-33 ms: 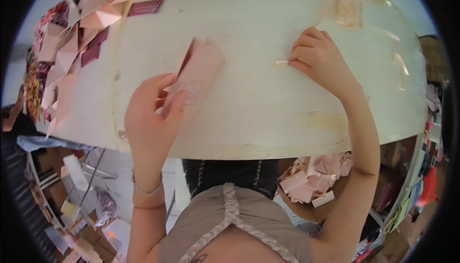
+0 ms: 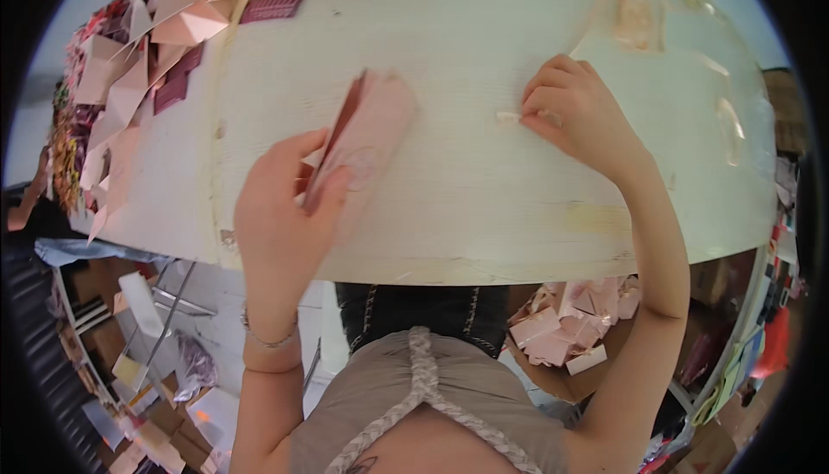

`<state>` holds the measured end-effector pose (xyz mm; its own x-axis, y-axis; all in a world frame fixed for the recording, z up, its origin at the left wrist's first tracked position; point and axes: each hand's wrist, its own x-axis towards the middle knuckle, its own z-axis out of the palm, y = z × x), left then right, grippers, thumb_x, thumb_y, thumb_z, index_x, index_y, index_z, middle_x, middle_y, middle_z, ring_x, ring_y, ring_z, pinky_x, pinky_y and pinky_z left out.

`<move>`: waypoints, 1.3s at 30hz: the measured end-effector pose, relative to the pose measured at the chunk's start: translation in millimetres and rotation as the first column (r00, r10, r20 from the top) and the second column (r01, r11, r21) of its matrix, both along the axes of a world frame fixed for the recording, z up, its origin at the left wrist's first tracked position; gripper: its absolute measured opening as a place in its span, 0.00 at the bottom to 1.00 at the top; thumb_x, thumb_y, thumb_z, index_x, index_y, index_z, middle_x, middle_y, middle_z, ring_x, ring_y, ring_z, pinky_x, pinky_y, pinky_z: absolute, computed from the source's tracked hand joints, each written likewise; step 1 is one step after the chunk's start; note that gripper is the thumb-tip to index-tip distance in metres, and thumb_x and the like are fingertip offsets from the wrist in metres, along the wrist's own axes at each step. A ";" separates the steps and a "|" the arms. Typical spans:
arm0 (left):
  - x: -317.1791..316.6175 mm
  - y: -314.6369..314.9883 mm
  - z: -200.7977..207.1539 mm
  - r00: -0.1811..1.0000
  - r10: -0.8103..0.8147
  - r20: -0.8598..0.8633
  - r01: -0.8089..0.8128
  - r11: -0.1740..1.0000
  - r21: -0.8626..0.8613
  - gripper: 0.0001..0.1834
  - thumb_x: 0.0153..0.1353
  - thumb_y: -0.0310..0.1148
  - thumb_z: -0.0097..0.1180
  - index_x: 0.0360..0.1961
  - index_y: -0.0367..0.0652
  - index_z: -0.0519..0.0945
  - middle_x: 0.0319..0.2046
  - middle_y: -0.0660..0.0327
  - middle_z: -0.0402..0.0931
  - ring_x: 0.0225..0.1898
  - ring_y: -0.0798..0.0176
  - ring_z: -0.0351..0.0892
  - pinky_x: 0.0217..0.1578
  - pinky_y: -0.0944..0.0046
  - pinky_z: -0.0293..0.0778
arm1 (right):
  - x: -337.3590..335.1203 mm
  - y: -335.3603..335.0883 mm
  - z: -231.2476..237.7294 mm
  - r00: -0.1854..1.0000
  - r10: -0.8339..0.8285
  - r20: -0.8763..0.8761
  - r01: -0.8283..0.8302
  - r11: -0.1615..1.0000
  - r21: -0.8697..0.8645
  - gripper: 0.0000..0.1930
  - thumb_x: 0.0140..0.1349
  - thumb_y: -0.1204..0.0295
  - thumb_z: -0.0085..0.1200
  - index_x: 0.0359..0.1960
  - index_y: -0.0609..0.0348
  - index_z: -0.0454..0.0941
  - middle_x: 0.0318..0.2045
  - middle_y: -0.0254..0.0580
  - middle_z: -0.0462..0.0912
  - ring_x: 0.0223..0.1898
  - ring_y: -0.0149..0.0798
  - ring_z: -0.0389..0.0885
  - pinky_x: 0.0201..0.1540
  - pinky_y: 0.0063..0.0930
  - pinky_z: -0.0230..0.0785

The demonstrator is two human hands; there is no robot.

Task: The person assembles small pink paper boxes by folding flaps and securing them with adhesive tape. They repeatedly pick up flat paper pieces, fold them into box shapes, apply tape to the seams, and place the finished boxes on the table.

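Observation:
My left hand is closed on a folded pink paper piece, gripped at its lower end between thumb and fingers. The piece stands tilted above the white table, a dark opening along its left side, and its far end is smeared by motion. A faint round mark shows near my thumb. To the right, my right hand pinches a small whitish strip between thumb and fingertips, close over the tabletop. The strip is blurred, so I cannot tell its exact kind. The two hands are apart.
Folded pink cards pile up at the table's left edge, with purple packets beside them. Clear plastic packets lie at the far right. Below the table's edge sits a cardboard box of pink pieces. Another person's arm shows far left.
The whole view has shifted slightly, so the table and both hands sit a little further right. Both grips stay the same.

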<state>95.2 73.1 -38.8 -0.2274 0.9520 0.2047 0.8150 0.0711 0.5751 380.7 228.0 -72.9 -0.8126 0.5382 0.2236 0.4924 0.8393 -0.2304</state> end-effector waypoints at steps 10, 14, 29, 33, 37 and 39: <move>-0.9 -10.5 -21.8 0.988 -0.023 0.154 0.001 0.990 0.142 0.19 0.48 0.24 0.68 0.44 0.37 0.80 0.36 0.58 0.82 0.31 0.60 0.77 0.32 0.64 0.75 | -114.4 -83.2 19.7 0.784 -0.598 -0.166 -0.182 0.034 -0.983 0.08 0.61 0.72 0.61 0.35 0.65 0.81 0.28 0.39 0.86 0.27 0.23 0.80 0.28 0.17 0.69; -1.7 -9.8 -19.4 0.990 -0.030 0.141 0.013 0.992 0.125 0.17 0.48 0.25 0.67 0.41 0.37 0.81 0.36 0.58 0.83 0.31 0.60 0.78 0.32 0.63 0.75 | -121.6 -91.2 16.4 0.776 -0.607 -0.171 -0.193 0.029 -0.981 0.08 0.61 0.71 0.61 0.32 0.65 0.80 0.25 0.39 0.84 0.25 0.25 0.81 0.25 0.18 0.69; -7.0 -11.3 -25.3 0.997 -0.074 0.032 0.066 0.976 0.205 0.17 0.45 0.24 0.67 0.40 0.38 0.80 0.39 0.56 0.83 0.33 0.55 0.79 0.35 0.61 0.75 | -132.7 -81.1 16.1 0.827 -0.545 -0.141 -0.220 -0.083 -0.972 0.10 0.59 0.68 0.61 0.26 0.63 0.80 0.22 0.37 0.83 0.21 0.23 0.72 0.23 0.18 0.62; -7.3 -11.7 -26.0 0.997 -0.068 0.023 0.062 0.978 0.202 0.17 0.45 0.24 0.66 0.40 0.38 0.80 0.38 0.56 0.83 0.33 0.55 0.79 0.35 0.61 0.75 | -135.8 -83.5 22.5 0.806 -0.585 -0.093 -0.169 -0.076 -0.983 0.11 0.59 0.67 0.60 0.27 0.64 0.81 0.22 0.37 0.83 0.19 0.22 0.71 0.21 0.17 0.62; -3.1 -8.5 -16.4 0.996 -0.058 0.073 0.048 0.991 0.128 0.15 0.47 0.24 0.63 0.40 0.37 0.80 0.35 0.57 0.82 0.33 0.56 0.79 0.34 0.61 0.75 | -136.1 -78.7 20.5 0.827 -0.546 -0.133 -0.167 -0.014 -0.986 0.12 0.59 0.66 0.61 0.28 0.64 0.81 0.20 0.37 0.82 0.18 0.22 0.71 0.20 0.16 0.61; -8.7 -8.0 -10.7 0.985 -0.123 0.118 0.111 0.989 0.099 0.13 0.51 0.26 0.60 0.39 0.36 0.79 0.32 0.56 0.80 0.32 0.56 0.79 0.33 0.62 0.75 | -136.1 -74.9 23.6 0.842 -0.526 -0.118 -0.143 -0.007 -0.990 0.12 0.59 0.65 0.62 0.28 0.64 0.82 0.19 0.37 0.82 0.18 0.22 0.71 0.20 0.17 0.61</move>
<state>86.5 65.1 -49.5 -0.1444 0.9521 0.2697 0.7372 -0.0783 0.6711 244.6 153.1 -49.3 -0.6448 0.6143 -0.4548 0.1749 -0.4607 -0.8702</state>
